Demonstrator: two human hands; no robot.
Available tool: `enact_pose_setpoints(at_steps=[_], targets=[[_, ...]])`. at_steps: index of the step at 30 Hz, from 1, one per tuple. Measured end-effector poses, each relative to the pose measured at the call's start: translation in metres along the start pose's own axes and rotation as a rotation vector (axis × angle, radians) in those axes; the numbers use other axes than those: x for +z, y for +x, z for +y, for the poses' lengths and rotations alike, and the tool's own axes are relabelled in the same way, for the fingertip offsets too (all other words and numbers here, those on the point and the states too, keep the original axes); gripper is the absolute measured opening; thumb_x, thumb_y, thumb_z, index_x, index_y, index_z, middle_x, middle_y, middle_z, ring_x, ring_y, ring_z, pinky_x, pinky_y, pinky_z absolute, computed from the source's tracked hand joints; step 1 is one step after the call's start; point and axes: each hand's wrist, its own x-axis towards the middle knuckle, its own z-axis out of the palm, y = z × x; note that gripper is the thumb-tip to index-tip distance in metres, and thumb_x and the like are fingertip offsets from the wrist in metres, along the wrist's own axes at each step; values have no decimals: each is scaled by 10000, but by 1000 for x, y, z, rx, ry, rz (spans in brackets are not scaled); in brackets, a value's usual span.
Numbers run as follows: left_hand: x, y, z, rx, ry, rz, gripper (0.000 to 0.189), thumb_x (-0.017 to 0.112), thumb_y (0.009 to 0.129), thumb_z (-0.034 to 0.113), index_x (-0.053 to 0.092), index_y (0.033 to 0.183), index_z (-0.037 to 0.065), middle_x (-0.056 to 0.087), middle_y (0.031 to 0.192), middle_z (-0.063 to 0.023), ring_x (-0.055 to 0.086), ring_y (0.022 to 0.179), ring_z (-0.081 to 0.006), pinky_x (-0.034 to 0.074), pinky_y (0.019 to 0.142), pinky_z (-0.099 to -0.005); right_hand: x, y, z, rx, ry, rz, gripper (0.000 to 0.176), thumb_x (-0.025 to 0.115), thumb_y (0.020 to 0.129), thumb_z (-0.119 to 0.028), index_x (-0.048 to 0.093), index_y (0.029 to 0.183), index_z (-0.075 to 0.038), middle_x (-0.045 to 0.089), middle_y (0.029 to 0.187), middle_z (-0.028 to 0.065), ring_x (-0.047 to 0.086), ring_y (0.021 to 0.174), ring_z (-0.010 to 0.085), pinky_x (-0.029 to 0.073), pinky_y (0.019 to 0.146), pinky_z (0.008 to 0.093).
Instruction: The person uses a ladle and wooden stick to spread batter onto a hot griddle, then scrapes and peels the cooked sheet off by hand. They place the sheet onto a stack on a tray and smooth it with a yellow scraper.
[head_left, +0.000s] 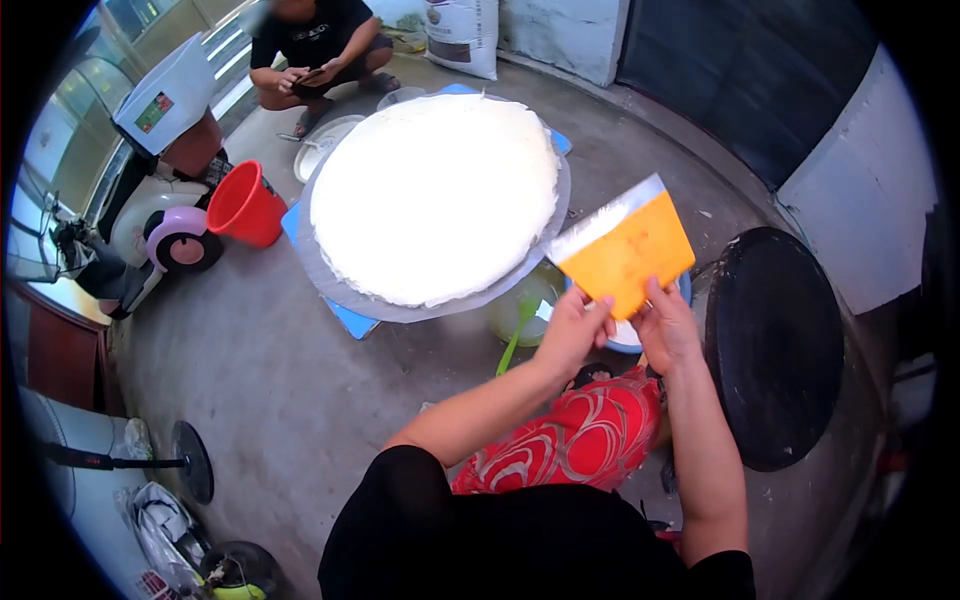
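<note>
An orange scraper point(628, 255) with a metal blade along its far edge is held out in front of me, its blade smeared with white. My left hand point(578, 328) grips its lower left corner, and my right hand point(664, 322) pinches its lower right side. To the left, a large round sheet of white dough or batter point(435, 200) covers most of a grey round board point(345, 293). Below the scraper, partly hidden by it and my hands, is a blue basin point(686, 287) with something white inside. A green-handled spatula point(514, 340) leans in a clear bowl point(508, 312).
The round board rests on a blue stand point(350, 318). A red bucket point(246, 207) and a scooter point(140, 235) stand left. A large black round pan point(778, 350) leans at right. Beyond the board, another person point(315, 50) squats near a white sack point(462, 38).
</note>
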Motion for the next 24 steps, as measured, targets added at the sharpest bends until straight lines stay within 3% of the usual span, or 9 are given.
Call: enact_pose_setpoints(at_steps=[1, 8, 12, 14, 16, 19, 20, 22, 24], targets=[[10, 8, 14, 18, -80, 98, 106, 500, 855, 125, 478, 907, 35, 542, 664, -29, 490, 500, -99, 387, 455, -201, 1, 1, -1, 51, -113, 58, 482, 513, 863, -248, 310, 1270, -87, 482, 1171, 95, 469, 1074, 214, 389, 864, 335], [-92, 163, 46, 102, -256, 566, 121, 434, 844, 1, 446, 961, 29, 492, 782, -80, 418, 509, -116, 335, 407, -178, -84, -22, 1, 178, -289, 195, 339, 482, 876, -263, 436, 1147, -65, 574, 983, 85, 571, 822, 171, 438, 699, 272], [-143, 204, 60, -3, -430, 641, 151, 403, 857, 10, 412, 1004, 41, 483, 812, -94, 428, 511, -124, 372, 429, -178, -139, -36, 27, 311, -284, 339, 249, 507, 857, -222, 497, 1054, -70, 596, 878, 42, 572, 722, 123, 438, 629, 243], [-143, 202, 59, -55, -497, 641, 157, 400, 857, 12, 409, 1013, 27, 489, 819, -103, 440, 527, -138, 405, 465, -189, -159, -48, 38, 361, -293, 362, 259, 514, 851, -222, 495, 1062, -72, 596, 875, 42, 571, 726, 122, 437, 630, 244], [-122, 177, 66, 76, -537, 595, 210, 411, 833, -7, 403, 1042, -5, 492, 917, -135, 504, 620, -177, 438, 532, -230, -177, -52, 52, 427, -335, 413, 245, 524, 841, -207, 511, 1048, -77, 597, 847, 34, 569, 713, 116, 438, 601, 238], [-88, 115, 62, 235, -15, 631, 419, 479, 831, 88, 343, 1202, -53, 480, 1034, -142, 562, 814, -223, 444, 658, -280, -218, -47, 89, 484, -448, 423, 213, 517, 845, -188, 524, 1034, -90, 606, 851, 29, 581, 720, 111, 448, 591, 239], [-78, 97, 53, 278, 125, 611, 448, 486, 810, 85, 364, 1225, -34, 512, 1025, -113, 556, 816, -177, 435, 657, -258, -228, -43, 100, 490, -470, 425, 234, 523, 843, -189, 521, 1052, -85, 603, 847, 26, 578, 713, 107, 448, 593, 233], [-71, 57, 24, 222, 436, 508, 392, 487, 783, 64, 448, 1165, -14, 548, 974, -85, 543, 792, -121, 421, 641, -233, -244, -32, 129, 521, -558, 443, 372, 555, 820, -232, 467, 1142, -67, 579, 924, 42, 563, 774, 111, 448, 604, 235], [-59, 20, -7, 108, 481, 384, 373, 475, 757, 29, 494, 1129, 5, 567, 917, -63, 531, 750, -94, 409, 626, -213, -226, -21, 134, 563, -582, 486, 659, 597, 791, -268, 249, 1304, -45, 517, 1125, 116, 526, 961, 191, 433, 771, 313]])
